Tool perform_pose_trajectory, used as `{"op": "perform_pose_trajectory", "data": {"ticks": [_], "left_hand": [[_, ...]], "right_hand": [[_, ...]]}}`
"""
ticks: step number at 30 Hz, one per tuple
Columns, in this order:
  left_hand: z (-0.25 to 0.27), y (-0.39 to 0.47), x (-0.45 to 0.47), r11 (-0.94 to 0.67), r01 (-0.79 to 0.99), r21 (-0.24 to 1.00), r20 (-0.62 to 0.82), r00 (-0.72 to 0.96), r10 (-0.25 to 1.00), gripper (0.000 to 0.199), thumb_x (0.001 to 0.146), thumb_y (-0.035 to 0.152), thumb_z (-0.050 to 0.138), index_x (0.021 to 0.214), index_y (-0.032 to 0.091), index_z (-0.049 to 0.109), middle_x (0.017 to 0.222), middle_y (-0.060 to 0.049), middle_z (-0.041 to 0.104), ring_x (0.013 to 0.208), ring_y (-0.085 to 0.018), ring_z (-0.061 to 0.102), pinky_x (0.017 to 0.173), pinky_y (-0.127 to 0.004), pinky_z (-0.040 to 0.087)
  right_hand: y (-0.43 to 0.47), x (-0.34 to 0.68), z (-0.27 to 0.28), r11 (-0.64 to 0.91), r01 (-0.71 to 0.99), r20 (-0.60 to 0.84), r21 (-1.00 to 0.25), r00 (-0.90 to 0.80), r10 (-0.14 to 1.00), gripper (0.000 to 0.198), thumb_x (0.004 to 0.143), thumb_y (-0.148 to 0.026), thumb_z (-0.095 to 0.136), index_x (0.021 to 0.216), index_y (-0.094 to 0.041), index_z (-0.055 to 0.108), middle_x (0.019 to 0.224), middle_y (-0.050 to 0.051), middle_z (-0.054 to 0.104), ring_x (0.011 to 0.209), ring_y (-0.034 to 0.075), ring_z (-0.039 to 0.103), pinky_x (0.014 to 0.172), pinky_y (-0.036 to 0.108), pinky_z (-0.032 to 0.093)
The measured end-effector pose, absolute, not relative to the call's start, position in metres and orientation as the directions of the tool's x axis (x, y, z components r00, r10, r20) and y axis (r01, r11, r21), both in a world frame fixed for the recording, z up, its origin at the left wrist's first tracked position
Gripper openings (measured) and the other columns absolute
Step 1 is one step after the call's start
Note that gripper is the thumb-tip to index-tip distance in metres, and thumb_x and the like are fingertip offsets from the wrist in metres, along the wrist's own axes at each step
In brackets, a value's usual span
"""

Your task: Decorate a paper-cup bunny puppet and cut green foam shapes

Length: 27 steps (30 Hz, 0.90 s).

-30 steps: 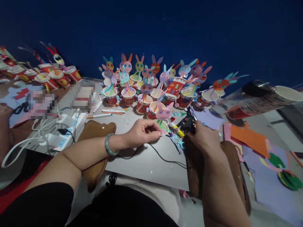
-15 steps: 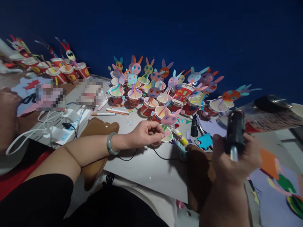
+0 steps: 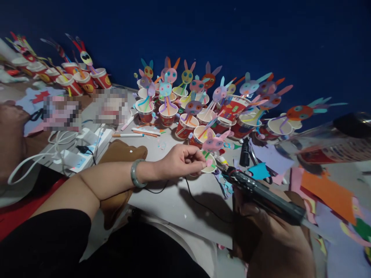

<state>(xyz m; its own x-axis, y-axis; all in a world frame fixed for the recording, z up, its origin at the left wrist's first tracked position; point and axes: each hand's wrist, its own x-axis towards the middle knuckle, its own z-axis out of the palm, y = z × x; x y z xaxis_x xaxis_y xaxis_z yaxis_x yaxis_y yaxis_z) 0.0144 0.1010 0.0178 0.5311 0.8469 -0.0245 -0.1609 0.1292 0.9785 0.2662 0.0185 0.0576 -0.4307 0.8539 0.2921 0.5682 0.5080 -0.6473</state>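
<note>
"While my left fingers [image 3: 197, 167] appear to pinch a pink scrap [image 3: 208, 162] at the cup [image 3: 208, 170], my right hand [image 3: 266, 227] grasps the glue gun [image 3: 261, 192]."
"Precaution?"
"Keep the nozzle [image 3: 223, 168] clear of my left fingers."

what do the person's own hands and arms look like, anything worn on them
Both hands are bare, with no gloves. The left hand has a smooth, rounded, grey-green bangle at its wrist, and a plain black sleeve leaves that forearm uncovered. The right hand shows no bracelet; its sleeve is out of view.
</note>
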Motion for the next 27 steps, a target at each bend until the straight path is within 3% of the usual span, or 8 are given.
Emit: {"op": "perform_pose_trajectory", "data": {"ticks": [5,13,27], "left_hand": [[0.018,0.1,0.015,0.115,-0.183,0.976,-0.003,0.519,0.855,0.024,0.077,0.031,0.074,0.075,0.012,0.059,0.061,-0.001,0.062,0.054,-0.008,0.061,0.052,-0.018,0.049],[0.015,0.101,0.015,0.074,-0.179,0.981,0.029,0.511,0.859,0.026,0.078,0.035,0.072,0.074,0.013,0.059,0.06,0.001,0.06,0.054,-0.007,0.059,0.054,-0.019,0.05],[0.017,0.103,0.015,0.062,-0.189,0.98,0.051,0.536,0.842,0.016,0.074,0.024,0.071,0.074,0.013,0.059,0.063,0.001,0.061,0.055,-0.008,0.061,0.055,-0.019,0.05]], "right_hand": [[0.053,0.26,0.047,0.567,0.529,0.279,-0.631,-0.528,0.802,0.017,0.092,-0.032,0.054,0.078,-0.023,0.058,0.061,0.0,0.061,0.049,0.015,0.055,0.046,0.026,0.045],[0.047,0.262,0.045,0.51,0.533,0.239,-0.675,-0.496,0.835,0.016,0.092,-0.032,0.056,0.078,-0.022,0.058,0.062,0.0,0.06,0.051,0.015,0.055,0.048,0.027,0.047],[0.049,0.263,0.043,0.496,0.562,0.22,-0.661,-0.487,0.845,0.017,0.091,-0.03,0.056,0.076,-0.023,0.057,0.059,0.0,0.06,0.049,0.015,0.055,0.047,0.027,0.047]]}}
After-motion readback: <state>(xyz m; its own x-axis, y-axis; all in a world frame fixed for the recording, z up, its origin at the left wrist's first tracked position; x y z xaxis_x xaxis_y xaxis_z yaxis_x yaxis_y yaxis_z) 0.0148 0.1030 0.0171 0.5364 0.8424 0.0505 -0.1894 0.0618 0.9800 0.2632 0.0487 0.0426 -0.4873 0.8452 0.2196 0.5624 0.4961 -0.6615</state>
